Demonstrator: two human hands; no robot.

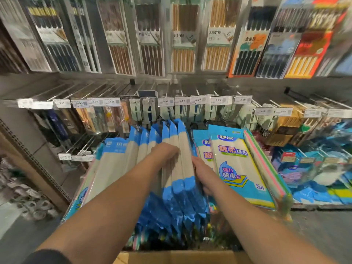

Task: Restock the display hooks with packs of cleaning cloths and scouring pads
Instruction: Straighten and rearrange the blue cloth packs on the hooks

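Cloth packs (177, 161), blue-and-cream, stand in a fanned bunch at centre, top ends up near the hook row, bottom ends down toward the cardboard box (171, 257) at the near edge. Restock looks mid-way: several packs already hang left and right of the bunch, but this bunch seems not yet seated, and more blue packs show low by the box. Left hand (167, 151) lies on top of the bunch, fingers curled over the pack edges, gripping. Right hand (202, 174) presses the bunch's right side, fingers tucked behind the packs; exact curl cannot be told. Printed cloth pack (240, 166) hangs just right. Price tags (182, 101) line the far rail; chopstick packs (183, 35) above.
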